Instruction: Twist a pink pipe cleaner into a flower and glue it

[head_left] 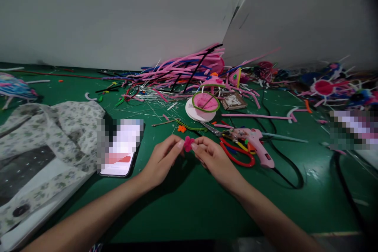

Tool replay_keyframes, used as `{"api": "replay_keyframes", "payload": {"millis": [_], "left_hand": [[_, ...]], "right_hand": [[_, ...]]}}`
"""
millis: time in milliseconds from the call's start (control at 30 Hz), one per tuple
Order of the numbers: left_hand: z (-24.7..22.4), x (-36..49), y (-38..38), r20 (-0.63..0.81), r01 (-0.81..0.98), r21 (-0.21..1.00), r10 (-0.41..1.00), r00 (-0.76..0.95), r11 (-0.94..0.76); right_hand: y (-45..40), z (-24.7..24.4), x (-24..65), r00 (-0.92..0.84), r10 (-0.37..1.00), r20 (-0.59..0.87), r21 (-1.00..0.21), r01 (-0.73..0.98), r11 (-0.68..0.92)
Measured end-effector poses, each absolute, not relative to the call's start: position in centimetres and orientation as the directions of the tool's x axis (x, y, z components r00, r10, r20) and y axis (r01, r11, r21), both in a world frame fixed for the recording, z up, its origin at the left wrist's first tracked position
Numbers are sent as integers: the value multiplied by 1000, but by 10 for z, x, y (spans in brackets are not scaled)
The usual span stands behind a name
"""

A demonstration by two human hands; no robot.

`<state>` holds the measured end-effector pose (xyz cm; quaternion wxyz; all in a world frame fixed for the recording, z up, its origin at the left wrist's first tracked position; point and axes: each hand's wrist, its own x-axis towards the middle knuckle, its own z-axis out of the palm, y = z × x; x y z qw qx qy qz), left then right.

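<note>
Between my two hands, above the green table [189, 220], is a small pink flower [188, 144]. My left hand [165, 158] pinches its left edge with thumb and fingertips. On the other side, my right hand [214, 158] holds its right edge between thumb and forefinger. An orange flower [181, 128] lies just beyond my fingers, beside a green pipe cleaner [193, 128]. Right of my right hand are scissors with red handles [249, 161] and a pink glue gun [260, 147].
A phone [121, 153] and a floral cloth bag [73, 126] lie at the left. Farther back are a pink cone with a green rim [206, 102] on a white disc [195, 113], and a pile of pink pipe cleaners [177, 63]. A black cable [299, 173] curves at the right.
</note>
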<state>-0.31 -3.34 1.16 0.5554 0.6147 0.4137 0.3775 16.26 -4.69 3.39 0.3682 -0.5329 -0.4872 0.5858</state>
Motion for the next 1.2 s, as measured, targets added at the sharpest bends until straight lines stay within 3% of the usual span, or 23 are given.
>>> {"api": "replay_keyframes", "payload": {"millis": [133, 333, 533, 700, 833, 933, 1033, 1133, 1200], "left_hand": [[14, -2, -33, 15, 149, 986, 920, 392, -79], [10, 0, -31, -65, 35, 998, 910, 410, 55], [9, 1, -31, -96, 6, 995, 917, 386, 102], [10, 2, -31, -100, -15, 993, 920, 378, 114], [11, 2, -30, -125, 6, 991, 918, 375, 133], [12, 1, -30, -151, 66, 989, 912, 382, 136], [12, 1, -33, -146, 73, 989, 885, 443, 127], [11, 0, -37, -101, 21, 994, 849, 519, 105], [10, 0, -39, -82, 19, 996, 841, 535, 85]], "right_hand": [[-49, 34, 161, -136, 963, -233, -969, 114, -219], [-50, 34, 160, -116, 968, -224, -973, 86, -215], [-54, 29, 159, -76, 990, -121, -987, 111, -112], [-50, 31, 163, -121, 976, -180, -980, 107, -167], [-47, 33, 168, -106, 985, -137, -967, 229, -110], [-48, 31, 172, -5, 993, 122, -865, 490, 109], [-54, 26, 172, -97, 901, 423, -600, 715, 359], [-60, 25, 167, -275, 826, 492, -429, 749, 505], [-64, 26, 163, -311, 829, 464, -439, 733, 520]]}}
